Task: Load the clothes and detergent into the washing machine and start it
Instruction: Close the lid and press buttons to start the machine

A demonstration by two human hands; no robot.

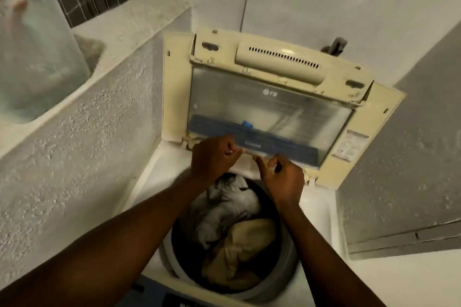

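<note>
A top-loading washing machine [321,209] stands with its cream lid [269,104] folded up against the back wall. Grey clothes [224,209] and a tan garment [247,244] lie in the drum [289,257]. Both my hands are over the back rim of the tub, just under the lid's lower edge. My left hand [213,157] is curled into a fist with thumb pressed to fingers. My right hand [282,179] has thumb and forefinger pinched. A thin pale strip shows between them; I cannot tell what it is or whether they hold it.
A rough plastered wall [74,144] rises close on the left, with a ledge holding a translucent plastic bag [32,57]. A grey panel [399,169] closes in on the right. The dark control panel [174,301] shows at the bottom edge.
</note>
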